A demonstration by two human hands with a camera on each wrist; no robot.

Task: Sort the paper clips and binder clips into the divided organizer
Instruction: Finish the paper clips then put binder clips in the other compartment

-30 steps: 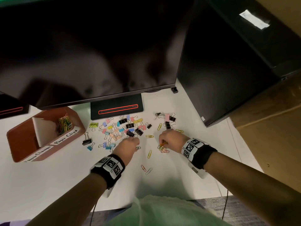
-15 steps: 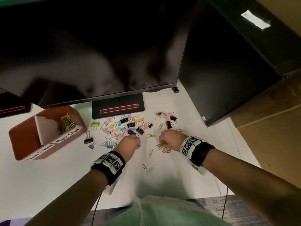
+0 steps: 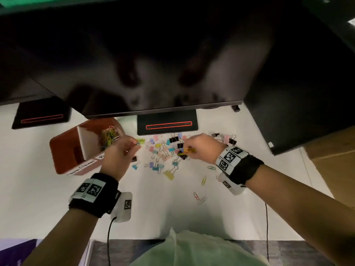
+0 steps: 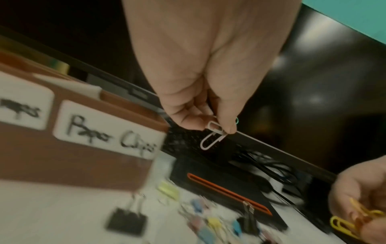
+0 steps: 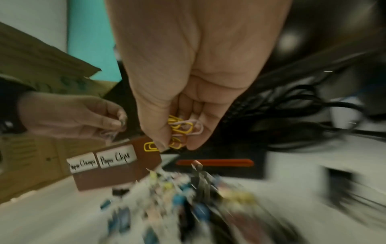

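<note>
My left hand (image 3: 123,152) is raised beside the right end of the brown divided organizer (image 3: 63,150) and pinches white paper clips (image 4: 213,133) between thumb and fingers. My right hand (image 3: 199,148) hovers over the pile of coloured and black binder clips (image 3: 165,150) and grips a bunch of yellow and pink paper clips (image 5: 179,132). The organizer's right compartment, labelled "Paper Clips" (image 4: 110,132), holds a heap of coloured paper clips (image 3: 109,136). Its left compartment looks empty.
A large dark monitor (image 3: 153,54) overhangs the far side of the white desk, its black stand base (image 3: 167,124) behind the pile. Loose paper clips (image 3: 203,180) lie on the desk (image 3: 172,217) near me. A black computer case (image 3: 299,93) stands at the right.
Both hands lifted off the desk with their paper clips and moved left. The left hand now sits by the organizer; the right is over the binder clip pile.
</note>
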